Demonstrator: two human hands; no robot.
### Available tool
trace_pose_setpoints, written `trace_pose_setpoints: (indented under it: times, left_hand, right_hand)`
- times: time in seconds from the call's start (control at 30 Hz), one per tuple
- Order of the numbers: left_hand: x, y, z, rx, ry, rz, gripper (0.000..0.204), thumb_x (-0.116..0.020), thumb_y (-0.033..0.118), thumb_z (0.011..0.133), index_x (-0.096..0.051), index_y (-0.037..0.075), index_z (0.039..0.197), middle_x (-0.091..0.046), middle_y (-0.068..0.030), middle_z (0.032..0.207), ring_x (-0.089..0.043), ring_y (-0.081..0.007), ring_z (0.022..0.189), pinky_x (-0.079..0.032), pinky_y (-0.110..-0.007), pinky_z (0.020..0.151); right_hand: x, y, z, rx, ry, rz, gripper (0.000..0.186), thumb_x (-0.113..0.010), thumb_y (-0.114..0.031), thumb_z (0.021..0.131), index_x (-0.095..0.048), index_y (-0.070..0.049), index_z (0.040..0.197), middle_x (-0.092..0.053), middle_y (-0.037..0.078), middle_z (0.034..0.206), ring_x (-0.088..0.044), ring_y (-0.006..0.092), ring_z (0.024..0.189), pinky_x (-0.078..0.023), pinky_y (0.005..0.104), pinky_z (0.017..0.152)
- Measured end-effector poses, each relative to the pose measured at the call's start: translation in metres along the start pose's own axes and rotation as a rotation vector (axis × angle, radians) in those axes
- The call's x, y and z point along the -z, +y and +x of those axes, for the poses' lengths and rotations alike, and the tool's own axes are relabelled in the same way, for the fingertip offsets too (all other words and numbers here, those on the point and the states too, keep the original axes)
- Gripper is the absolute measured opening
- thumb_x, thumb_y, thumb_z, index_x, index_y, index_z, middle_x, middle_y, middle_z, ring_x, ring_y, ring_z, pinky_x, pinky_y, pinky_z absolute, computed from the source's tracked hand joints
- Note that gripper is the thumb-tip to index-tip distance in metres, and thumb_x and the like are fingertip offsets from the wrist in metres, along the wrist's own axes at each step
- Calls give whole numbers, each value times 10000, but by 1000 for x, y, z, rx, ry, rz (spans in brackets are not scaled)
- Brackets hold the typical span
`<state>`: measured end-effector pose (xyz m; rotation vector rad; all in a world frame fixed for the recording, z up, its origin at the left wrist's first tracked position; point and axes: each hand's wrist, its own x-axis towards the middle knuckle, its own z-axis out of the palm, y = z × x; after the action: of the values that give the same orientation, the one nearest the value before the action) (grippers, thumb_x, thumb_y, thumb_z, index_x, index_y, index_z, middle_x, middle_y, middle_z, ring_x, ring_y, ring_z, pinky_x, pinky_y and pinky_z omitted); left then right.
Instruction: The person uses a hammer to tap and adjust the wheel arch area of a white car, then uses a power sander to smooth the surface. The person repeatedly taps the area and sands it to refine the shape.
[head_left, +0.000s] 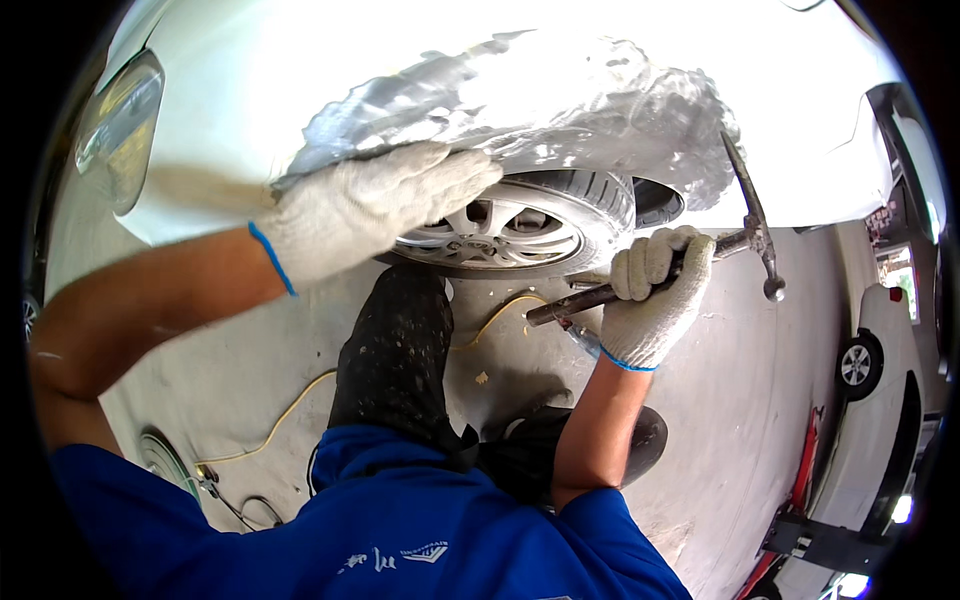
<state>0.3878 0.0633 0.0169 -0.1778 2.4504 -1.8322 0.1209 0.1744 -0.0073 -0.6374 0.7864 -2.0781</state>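
A white car fender (230, 90) fills the top, with a sanded, mottled grey-white patch (600, 110) over the wheel arch. My left hand (380, 195), in a white knit glove, lies flat on the patch's lower edge, fingers straight and together. Below it sits a silver-rimmed wheel (520, 235). My right hand (655, 290), also gloved, grips a metal body hammer (755, 232) by its handle, the long pointed end upward beside the patch and the round face downward. Part of another tool (590, 340) shows behind that hand, too hidden to name.
A yellow hose (275, 430) runs across the concrete floor (730, 390) to a round object (165, 460) at lower left. My knee (395, 310) is under the wheel. At right stand another white car (875, 450) and a red piece of equipment (805, 460).
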Motion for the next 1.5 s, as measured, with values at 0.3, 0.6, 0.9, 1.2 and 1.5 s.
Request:
trace_pose_setpoints:
  times: [0.3, 0.6, 0.9, 1.2, 1.5]
  left_hand:
    - [-1, -43, 91, 136, 73, -478, 611, -463, 196, 986, -350, 87, 1577, -299, -50, 1665, -231, -191, 1550, -187, -349, 1281]
    - [-26, -5, 227, -197, 62, 291, 625, -485, 171, 982, -326, 56, 1576, -295, -54, 1661, -248, -188, 1531, -159, -332, 1279]
    - [-26, 6, 241, -149, 113, 17, 647, -496, 297, 1006, -319, 36, 1570, -327, -81, 1638, -312, -214, 1498, -221, -355, 1238]
    - [2, -35, 121, -23, -187, -723, 651, -477, 155, 966, -308, 43, 1585, -276, -61, 1667, -274, -224, 1523, -200, -360, 1263]
    - [1, -24, 48, -297, 69, -620, 409, -595, 203, 881, -665, 30, 1245, -635, -72, 1330, -579, -217, 1237, -451, -342, 1069]
  right_hand:
    - [37, 14, 12, 60, 251, 116, 248, -529, -282, 1056, -533, -101, 887, -392, -24, 588, -311, 95, 441, -251, 282, 413]
    - [125, 63, 42, -7, 699, 408, 184, -543, -224, 1007, -474, -142, 858, -386, -54, 664, -334, 77, 512, -300, 254, 461]
    - [106, 44, 31, 21, 592, 400, 216, -567, -289, 1021, -501, -133, 888, -348, -53, 640, -298, 81, 501, -274, 255, 456]
    - [40, 72, 4, 185, 281, -42, 271, -529, -308, 1068, -486, -96, 904, -419, -2, 607, -362, 98, 460, -304, 269, 416]
    - [34, 112, -26, 378, 186, -257, 189, -533, -224, 1066, -510, -37, 1056, -496, 2, 602, -411, 81, 473, -342, 248, 447]
